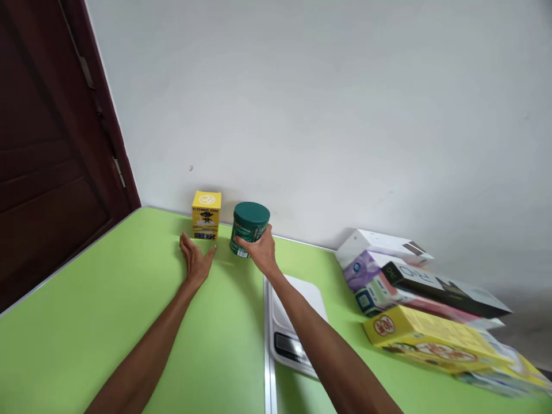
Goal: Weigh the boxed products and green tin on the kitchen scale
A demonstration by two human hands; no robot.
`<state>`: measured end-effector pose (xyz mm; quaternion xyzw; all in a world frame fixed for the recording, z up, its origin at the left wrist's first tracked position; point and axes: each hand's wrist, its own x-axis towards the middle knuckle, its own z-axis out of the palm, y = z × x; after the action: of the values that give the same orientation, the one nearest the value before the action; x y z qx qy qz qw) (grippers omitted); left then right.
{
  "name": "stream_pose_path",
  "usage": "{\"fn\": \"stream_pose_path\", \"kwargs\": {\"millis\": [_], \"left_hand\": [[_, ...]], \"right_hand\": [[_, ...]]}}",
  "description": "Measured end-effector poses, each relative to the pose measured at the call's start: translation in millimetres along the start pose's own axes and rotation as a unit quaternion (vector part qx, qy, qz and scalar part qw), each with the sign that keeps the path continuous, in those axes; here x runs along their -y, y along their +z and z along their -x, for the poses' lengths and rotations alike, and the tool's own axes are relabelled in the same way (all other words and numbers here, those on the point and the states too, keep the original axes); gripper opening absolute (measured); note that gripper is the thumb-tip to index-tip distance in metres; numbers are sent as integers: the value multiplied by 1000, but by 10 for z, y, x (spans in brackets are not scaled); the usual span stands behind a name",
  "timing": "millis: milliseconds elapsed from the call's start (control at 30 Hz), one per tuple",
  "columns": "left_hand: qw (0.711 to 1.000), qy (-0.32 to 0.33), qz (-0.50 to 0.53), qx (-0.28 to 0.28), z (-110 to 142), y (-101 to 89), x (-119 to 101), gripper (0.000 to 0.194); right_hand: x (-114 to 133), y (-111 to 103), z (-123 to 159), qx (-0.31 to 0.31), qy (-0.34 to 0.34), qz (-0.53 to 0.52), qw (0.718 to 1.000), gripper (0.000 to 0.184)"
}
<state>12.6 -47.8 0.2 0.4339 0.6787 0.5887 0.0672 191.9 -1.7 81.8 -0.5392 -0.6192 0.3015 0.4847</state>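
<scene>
A green canister (248, 221) with a dark green lid is in the grip of my right hand (261, 248), which wraps its lower right side. It looks slightly tilted, and I cannot tell whether its base touches the table. To its left, a yellow box (207, 215) marked "COME ON" stands upright against the wall. My left hand (196, 259) is just in front of that box, fingers and thumb spread apart, holding nothing. Under my right forearm lies a white kitchen scale (282, 322) with a dark display, partly hidden by the arm.
Several product boxes are piled at the right, among them a yellow carton (431, 339) and a black-and-white box (444, 287). The green table (107, 287) meets a white wall (302, 115) at the back. A dark red door (52, 144) is at the left.
</scene>
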Motion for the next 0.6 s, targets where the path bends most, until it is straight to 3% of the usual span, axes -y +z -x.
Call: {"fn": "stream_pose_path", "kwargs": {"millis": [100, 200, 367, 600], "left_hand": [[1000, 2, 6, 2, -138, 105, 157, 118], [1000, 5, -5, -10, -283, 258, 166, 121], [998, 7, -51, -33, -488, 434, 91, 121], [998, 16, -58, -18, -529, 455, 120, 116]], "right_hand": [[-106, 353, -138, -16, 8, -3, 1000, 77], [-185, 563, -221, -33, 6, -11, 999, 76], [-307, 750, -330, -44, 1, -13, 999, 78], [-481, 892, -396, -48, -33, -3, 998, 81]]}}
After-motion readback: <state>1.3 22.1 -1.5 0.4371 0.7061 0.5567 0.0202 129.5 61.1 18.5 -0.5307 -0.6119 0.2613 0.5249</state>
